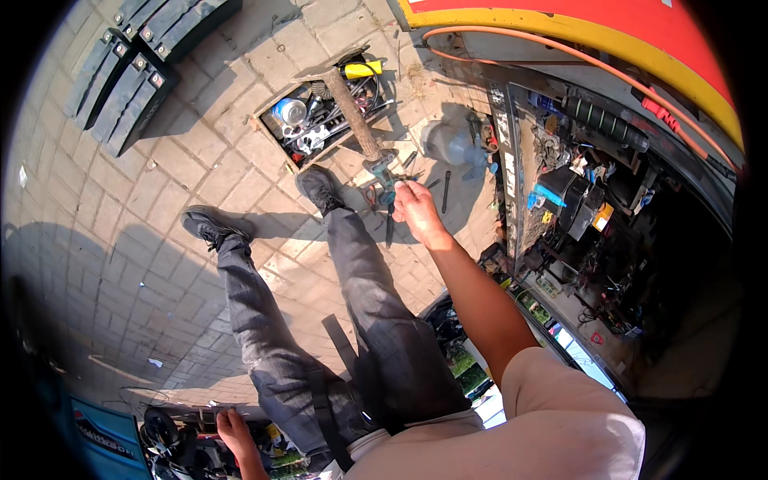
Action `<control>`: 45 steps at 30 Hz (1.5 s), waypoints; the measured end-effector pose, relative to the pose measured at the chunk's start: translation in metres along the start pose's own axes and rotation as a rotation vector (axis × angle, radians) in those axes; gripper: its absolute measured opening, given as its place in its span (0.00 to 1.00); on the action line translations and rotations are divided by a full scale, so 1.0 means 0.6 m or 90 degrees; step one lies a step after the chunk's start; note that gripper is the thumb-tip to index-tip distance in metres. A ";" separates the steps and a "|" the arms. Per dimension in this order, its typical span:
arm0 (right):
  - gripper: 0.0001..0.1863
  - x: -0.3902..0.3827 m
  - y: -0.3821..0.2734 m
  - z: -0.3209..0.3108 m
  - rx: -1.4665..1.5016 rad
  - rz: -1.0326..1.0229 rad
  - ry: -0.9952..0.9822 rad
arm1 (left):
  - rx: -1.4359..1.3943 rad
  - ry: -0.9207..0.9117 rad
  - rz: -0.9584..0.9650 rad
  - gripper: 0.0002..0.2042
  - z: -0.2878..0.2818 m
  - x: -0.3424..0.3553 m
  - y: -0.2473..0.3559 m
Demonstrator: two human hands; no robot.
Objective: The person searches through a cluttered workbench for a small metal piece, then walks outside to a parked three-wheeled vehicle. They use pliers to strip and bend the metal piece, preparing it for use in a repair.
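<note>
wooden crate (277, 145) of tools (318, 138) and can (291, 111), hands (418, 212) far apart, right one at greenish object (382, 174), grips unclear

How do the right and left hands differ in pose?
Reach: the right hand stretches out near the feet; the left hand is low, beside the left thigh.
Contact: the right hand is at a greenish object, exact grip unclear; the left hand is well apart from it.
Both are bare.
</note>
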State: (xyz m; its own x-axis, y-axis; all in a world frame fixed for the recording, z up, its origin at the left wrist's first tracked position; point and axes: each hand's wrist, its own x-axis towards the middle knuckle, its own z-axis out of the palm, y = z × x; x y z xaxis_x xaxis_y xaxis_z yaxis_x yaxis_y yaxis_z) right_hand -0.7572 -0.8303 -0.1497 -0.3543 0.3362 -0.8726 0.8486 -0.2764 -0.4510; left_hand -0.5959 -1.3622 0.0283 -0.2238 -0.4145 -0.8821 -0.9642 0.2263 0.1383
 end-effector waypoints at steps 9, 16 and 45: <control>0.10 -0.443 -0.213 0.205 -0.084 -0.159 -0.442 | -0.605 -0.266 0.133 0.07 0.010 -0.168 0.373; 0.09 -0.686 -0.335 0.423 -0.157 -0.265 -0.665 | -0.878 -0.346 0.276 0.05 -0.242 -0.303 0.441; 0.08 -0.978 -0.368 0.892 -0.377 -0.505 -1.014 | -0.901 0.025 0.628 0.08 -0.675 -0.337 0.368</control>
State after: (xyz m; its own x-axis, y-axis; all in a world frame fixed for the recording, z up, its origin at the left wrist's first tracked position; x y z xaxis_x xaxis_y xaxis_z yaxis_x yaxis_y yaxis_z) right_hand -0.9469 -1.4482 0.3621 -0.3731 -0.9277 -0.0112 0.2105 -0.0729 -0.9749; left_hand -0.8211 -1.5855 0.4195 -0.7435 -0.6315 -0.2201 0.1657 -0.4928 0.8542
